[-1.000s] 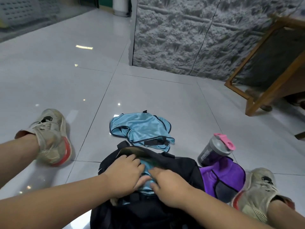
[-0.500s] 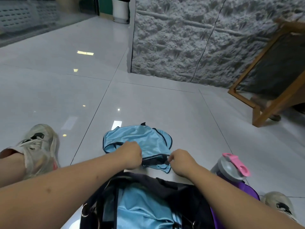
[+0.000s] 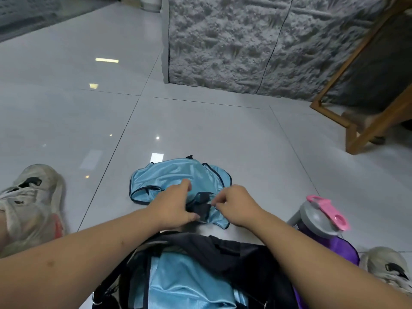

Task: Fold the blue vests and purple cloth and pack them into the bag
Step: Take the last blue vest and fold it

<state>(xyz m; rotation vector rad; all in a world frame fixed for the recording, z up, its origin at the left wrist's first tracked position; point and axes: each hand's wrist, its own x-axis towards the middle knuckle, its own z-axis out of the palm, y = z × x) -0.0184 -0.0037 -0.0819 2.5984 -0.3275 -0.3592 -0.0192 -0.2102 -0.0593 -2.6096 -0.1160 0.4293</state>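
Head camera is showing both hands gripping a crumpled shiny light-blue vest with dark trim (image 3: 178, 179) lying on the floor: the left hand (image 3: 171, 206) is clutching its near edge, the right hand (image 3: 234, 204) is pinching dark trim. Nearer than the hands, an open black fabric bag (image 3: 234, 248) is holding another folded blue vest (image 3: 189, 282). A purple cloth (image 3: 345, 248) is lying right of the right forearm.
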